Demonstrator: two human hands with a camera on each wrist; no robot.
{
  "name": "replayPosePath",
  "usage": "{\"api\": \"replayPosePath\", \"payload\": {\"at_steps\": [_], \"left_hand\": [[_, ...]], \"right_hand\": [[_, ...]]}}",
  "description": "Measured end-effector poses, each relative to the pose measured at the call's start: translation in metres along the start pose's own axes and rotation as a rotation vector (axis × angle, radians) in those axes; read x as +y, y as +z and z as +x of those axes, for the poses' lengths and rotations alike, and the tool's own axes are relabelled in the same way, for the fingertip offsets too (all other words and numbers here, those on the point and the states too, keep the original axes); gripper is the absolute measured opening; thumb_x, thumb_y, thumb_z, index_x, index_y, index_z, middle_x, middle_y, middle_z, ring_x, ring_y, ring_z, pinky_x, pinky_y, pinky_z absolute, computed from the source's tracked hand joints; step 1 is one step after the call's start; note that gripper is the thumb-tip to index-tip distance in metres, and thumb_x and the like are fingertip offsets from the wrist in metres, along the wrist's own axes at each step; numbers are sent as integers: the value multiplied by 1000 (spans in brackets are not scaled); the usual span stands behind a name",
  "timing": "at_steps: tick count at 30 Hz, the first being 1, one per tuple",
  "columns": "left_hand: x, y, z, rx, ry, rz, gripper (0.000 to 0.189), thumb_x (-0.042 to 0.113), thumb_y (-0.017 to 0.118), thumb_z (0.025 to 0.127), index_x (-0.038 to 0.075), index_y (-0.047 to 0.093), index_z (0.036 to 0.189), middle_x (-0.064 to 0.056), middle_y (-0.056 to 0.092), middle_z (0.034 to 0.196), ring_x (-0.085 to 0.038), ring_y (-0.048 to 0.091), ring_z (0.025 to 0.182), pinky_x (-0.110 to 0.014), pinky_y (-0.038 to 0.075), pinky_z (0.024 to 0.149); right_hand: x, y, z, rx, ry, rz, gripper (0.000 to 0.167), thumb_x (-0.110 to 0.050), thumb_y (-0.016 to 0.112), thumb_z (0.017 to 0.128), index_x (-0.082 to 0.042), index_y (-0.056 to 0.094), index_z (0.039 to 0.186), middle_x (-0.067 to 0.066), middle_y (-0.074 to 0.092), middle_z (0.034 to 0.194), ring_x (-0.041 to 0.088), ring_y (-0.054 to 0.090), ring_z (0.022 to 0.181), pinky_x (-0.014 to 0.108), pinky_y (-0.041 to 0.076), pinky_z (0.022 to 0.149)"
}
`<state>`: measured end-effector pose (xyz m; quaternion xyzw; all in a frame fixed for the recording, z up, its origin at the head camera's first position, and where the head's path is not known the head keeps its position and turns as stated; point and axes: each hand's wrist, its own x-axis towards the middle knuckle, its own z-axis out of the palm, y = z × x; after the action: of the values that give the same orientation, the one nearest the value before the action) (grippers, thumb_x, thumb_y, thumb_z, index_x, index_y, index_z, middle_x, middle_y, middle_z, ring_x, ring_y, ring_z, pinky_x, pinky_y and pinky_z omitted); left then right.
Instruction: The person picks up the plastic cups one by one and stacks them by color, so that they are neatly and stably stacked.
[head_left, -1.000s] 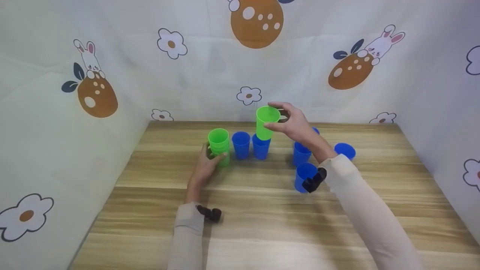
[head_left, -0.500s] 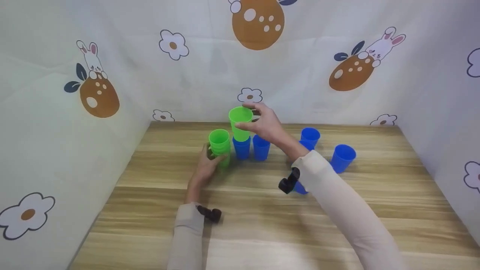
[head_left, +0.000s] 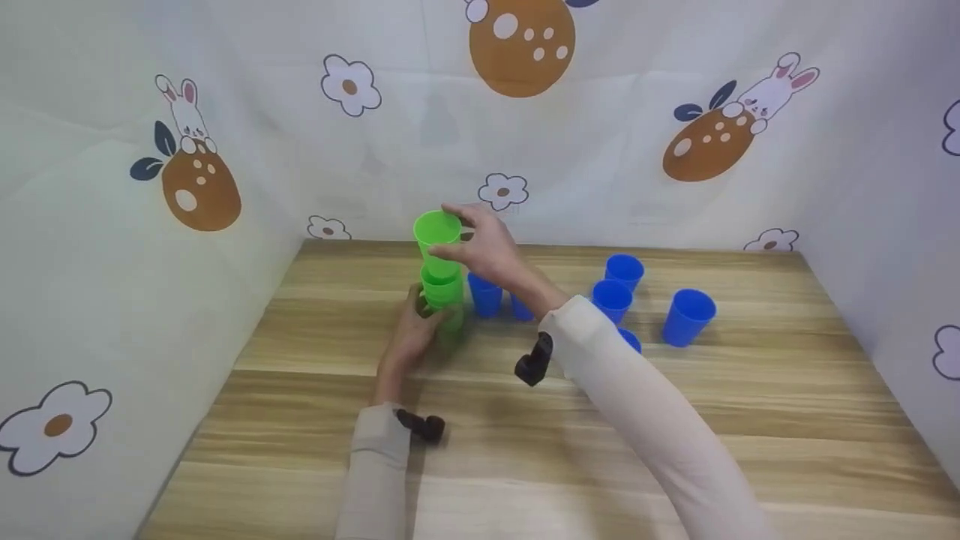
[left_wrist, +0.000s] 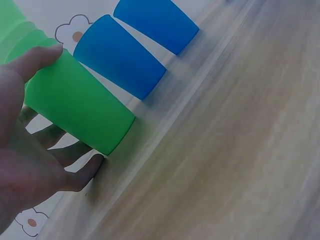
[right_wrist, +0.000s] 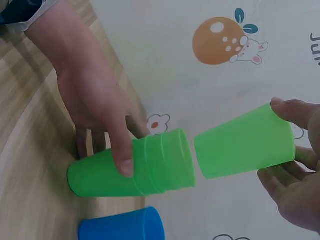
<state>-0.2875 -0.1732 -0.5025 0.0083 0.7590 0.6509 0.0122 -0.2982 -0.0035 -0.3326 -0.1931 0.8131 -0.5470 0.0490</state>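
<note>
A stack of nested green cups (head_left: 442,289) stands upright on the table, and my left hand (head_left: 413,330) grips it round the side, thumb in front. In the left wrist view the lowest green cup (left_wrist: 80,100) has its base on the wood. My right hand (head_left: 486,244) pinches a single green cup (head_left: 436,238) near its rim, directly above the stack. Seen from the right wrist, that held cup (right_wrist: 245,142) has its base just short of the top rim of the stack (right_wrist: 170,160), with a thin gap between them.
Two blue cups stand right of the stack, the nearer blue cup (head_left: 486,296) close beside it. Farther right are several more blue cups, one blue cup (head_left: 688,319) standing apart. Patterned cloth (head_left: 390,150) hangs behind the wooden table (head_left: 300,420).
My right hand has carried the green cup leftward, from over the blue cups to above the green stack. The left hand has stayed round the stack.
</note>
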Motion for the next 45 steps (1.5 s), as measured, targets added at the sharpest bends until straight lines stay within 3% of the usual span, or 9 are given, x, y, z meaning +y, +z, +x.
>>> {"api": "replayPosePath", "payload": {"at_steps": [4,11,20,29,35,45], "left_hand": [[-1,0,1,-9,-25,4,73,28,70,94,12,30,152,-20,39,156,-37,36,148,-53,30,122],[-1,0,0,-1,-6,-1,72,26,70,93,12,31,151,-21,42,153,-38,40,144,-54,36,118],[-2,3,-2,-9,36,-56,68,22,71,92,8,32,146,-19,45,148,-36,44,141,-51,40,115],[-2,4,0,15,41,-51,68,18,73,91,6,35,145,-22,45,149,-39,42,143,-53,35,119],[-2,3,1,18,26,-43,70,17,72,91,5,32,148,-24,42,151,-41,40,144,-55,32,120],[3,2,0,52,42,13,68,18,73,90,4,35,144,-24,47,147,-40,45,140,-54,36,118]], "right_hand": [[8,8,3,-7,19,4,73,-17,80,86,-7,45,149,12,47,150,27,50,138,34,46,113],[26,13,4,-4,56,37,74,-15,79,86,-9,43,151,11,45,154,29,50,139,34,45,114],[33,4,-14,-57,25,101,73,-16,77,88,-7,42,151,12,43,157,29,41,147,38,41,118],[37,-24,-41,-30,-36,164,64,-9,74,90,-3,46,147,16,47,154,31,44,145,39,40,118],[41,-54,-68,8,-30,223,63,-18,74,91,-9,47,147,8,50,153,24,44,145,38,37,120],[57,-114,-112,184,-76,275,57,-14,70,94,-7,48,145,11,53,149,21,50,140,23,47,108]]}}
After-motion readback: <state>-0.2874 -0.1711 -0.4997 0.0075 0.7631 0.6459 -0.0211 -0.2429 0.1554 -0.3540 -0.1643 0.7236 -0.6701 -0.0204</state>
